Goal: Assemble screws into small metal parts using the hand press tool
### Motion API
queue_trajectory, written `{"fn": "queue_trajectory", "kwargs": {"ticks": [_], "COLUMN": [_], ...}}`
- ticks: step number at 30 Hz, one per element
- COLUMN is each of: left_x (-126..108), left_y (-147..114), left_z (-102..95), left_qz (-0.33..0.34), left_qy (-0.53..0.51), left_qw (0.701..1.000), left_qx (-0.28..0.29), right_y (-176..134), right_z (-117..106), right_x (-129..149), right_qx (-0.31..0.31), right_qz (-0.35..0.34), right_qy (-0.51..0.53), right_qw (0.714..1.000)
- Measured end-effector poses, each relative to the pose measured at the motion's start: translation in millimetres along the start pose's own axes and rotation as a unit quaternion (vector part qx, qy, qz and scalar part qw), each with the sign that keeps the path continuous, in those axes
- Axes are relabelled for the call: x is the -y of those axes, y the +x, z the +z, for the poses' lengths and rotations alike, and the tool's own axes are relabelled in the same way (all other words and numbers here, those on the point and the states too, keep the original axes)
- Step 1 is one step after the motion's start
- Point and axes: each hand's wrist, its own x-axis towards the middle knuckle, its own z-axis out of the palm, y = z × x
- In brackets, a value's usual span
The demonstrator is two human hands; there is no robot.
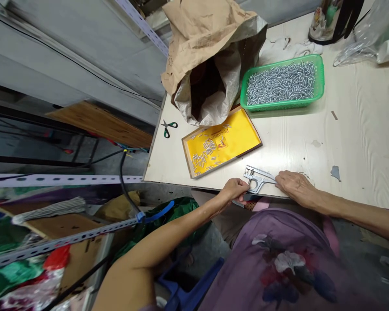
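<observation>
At the table's front edge lies a pair of silver hand pliers (261, 180), with a looped frame and a small jaw at its left end. My right hand (294, 188) is closed round the ends of its handles. My left hand (236, 189) pinches thumb and fingers together right at the jaw; what it holds there is too small to make out. Just beyond, a shallow tray (241, 134) with a yellow lining holds loose small metal springs (209, 147), mostly at its left side. A green plastic basket (320, 82) behind it is full of similar springs.
Green-handled scissors (167, 128) lie near the table's left edge. A large brown paper sack (204, 43) stands open behind the tray. At the back right are an electric kettle (332, 21) and a clear plastic bag (366, 41). A perforated metal rail (68, 179) runs left of the table.
</observation>
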Motion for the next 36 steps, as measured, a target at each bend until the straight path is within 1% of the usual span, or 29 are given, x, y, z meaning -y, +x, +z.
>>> {"fn": "queue_trajectory", "kwargs": {"ticks": [5,8,10,12,13,15,16,17,20,21,24,26,29,31,33,36], "left_x": [1,-2,-5,-7,-7,-8,-8,-8,-10,-11,-15,-17,-14,-7,4,20], "left_y": [3,3,1,-1,-2,-5,-6,-7,-10,-11,-14,-15,-13,-8,0,14], "left_z": [-1.3,-0.2,1.4,3.3,4.2,5.6,6.2,6.6,7.7,8.2,8.9,6.9,-2.6,-12.0,-20.9,-28.0], "left_qz": [-0.003,-0.001,0.007,0.041,0.074,0.148,0.174,0.187,0.176,0.175,0.193,0.202,0.2,0.214,0.266,0.386], "left_qy": [0.013,0.037,0.076,0.146,0.195,0.296,0.338,0.37,0.438,0.465,0.549,0.581,0.602,0.589,0.545,0.445], "left_qw": [1.0,0.999,0.996,0.986,0.974,0.935,0.915,0.899,0.873,0.86,0.809,0.785,0.766,0.769,0.782,0.792], "left_qx": [-0.012,-0.019,-0.035,-0.067,-0.089,-0.128,-0.138,-0.141,-0.123,-0.116,-0.083,-0.072,-0.104,-0.125,-0.142,-0.159], "right_y": [3,9,17,25,29,35,37,39,40,39,38,38,38,38,39,39], "right_z": [-6,-11,-13,-14,-14,-15,-15,-16,-17,-17,-16,-14,-12,-12,-13,-15], "right_x": [-23,-39,-46,-52,-54,-56,-57,-58,-58,-57,-57,-58,-62,-66,-70,-75], "right_qx": [-0.043,-0.043,-0.033,-0.03,-0.032,-0.04,-0.043,-0.044,-0.042,-0.041,-0.037,-0.038,-0.049,-0.058,-0.063,-0.062], "right_qz": [0.017,0.034,0.047,0.054,0.053,0.043,0.038,0.033,0.025,0.023,0.021,0.027,0.041,0.04,0.029,0.012], "right_qy": [-0.023,-0.04,-0.053,-0.065,-0.07,-0.078,-0.081,-0.084,-0.092,-0.094,-0.1,-0.107,-0.121,-0.126,-0.126,-0.111], "right_qw": [0.999,0.998,0.997,0.996,0.996,0.995,0.995,0.995,0.995,0.994,0.994,0.993,0.991,0.99,0.99,0.992]}}
